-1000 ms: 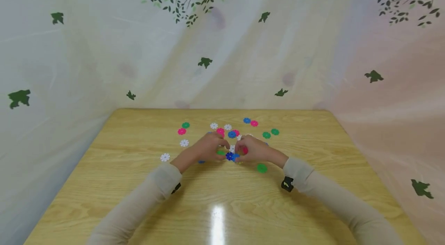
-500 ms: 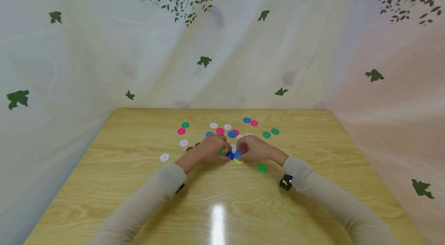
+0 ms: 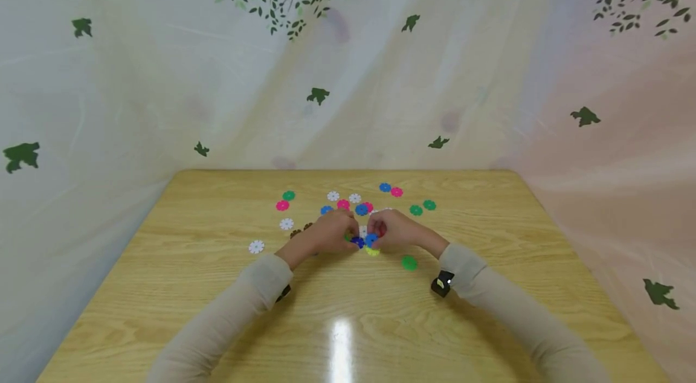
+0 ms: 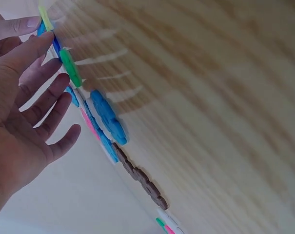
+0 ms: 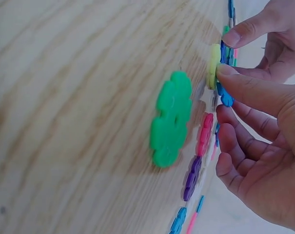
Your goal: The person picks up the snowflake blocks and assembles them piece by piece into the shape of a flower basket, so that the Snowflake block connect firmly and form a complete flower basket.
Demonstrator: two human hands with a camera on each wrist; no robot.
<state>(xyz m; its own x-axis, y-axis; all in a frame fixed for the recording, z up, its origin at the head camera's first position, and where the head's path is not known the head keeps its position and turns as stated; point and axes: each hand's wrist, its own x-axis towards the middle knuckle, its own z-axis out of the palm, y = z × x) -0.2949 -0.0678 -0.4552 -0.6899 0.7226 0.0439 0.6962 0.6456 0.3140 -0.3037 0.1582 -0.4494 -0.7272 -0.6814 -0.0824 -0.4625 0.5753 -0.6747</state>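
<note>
Over the middle of the table my two hands almost meet. My left hand [image 3: 336, 231] pinches a dark blue flower-shaped disc [image 3: 357, 242] between thumb and fingertips, its other fingers spread loosely. My right hand [image 3: 396, 229] pinches a lighter blue flower-shaped disc [image 5: 226, 95], thumb on the near face. The two blue discs are edge to edge at the fingertips. A yellow disc [image 3: 372, 251] lies just below them, near the right thumb. A green disc [image 4: 70, 67] sits by the left fingers, and a bright green disc [image 5: 171, 119] lies nearest the right wrist camera.
Several flower discs are scattered around and behind the hands on the wooden table [image 3: 337, 298]: white [image 3: 257, 247], pink [image 3: 282, 205], brown [image 4: 140, 176], blue [image 4: 107, 117] and purple [image 5: 191, 178]. A patterned cloth [image 3: 370, 69] hangs behind the table's far edge.
The dark blue and lighter blue discs have shifted slightly in the fingers, and more of the yellow disc shows. My left hand has moved slightly right; the scattered discs stay put.
</note>
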